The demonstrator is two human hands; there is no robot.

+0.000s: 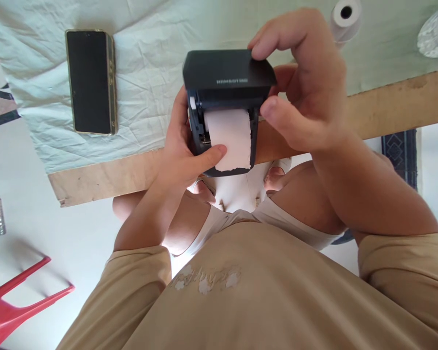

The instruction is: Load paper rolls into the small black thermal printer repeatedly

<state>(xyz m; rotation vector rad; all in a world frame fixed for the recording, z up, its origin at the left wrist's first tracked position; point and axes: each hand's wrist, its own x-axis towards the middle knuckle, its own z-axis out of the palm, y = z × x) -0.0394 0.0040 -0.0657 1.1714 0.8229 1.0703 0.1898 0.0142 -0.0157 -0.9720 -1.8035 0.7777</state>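
A small black receipt printer is held over the table's front edge, its lid swung up and open. A white paper roll sits inside, and a strip of paper with a torn end hangs out toward me. My left hand grips the printer's left side, with the thumb pressed on the paper strip. My right hand holds the lid's right corner between fingertips and thumb.
A black phone in a gold case lies face up on the pale cloth at the left. A spare paper roll and a clear plastic item lie at the far right. The wooden table edge and a red chair show.
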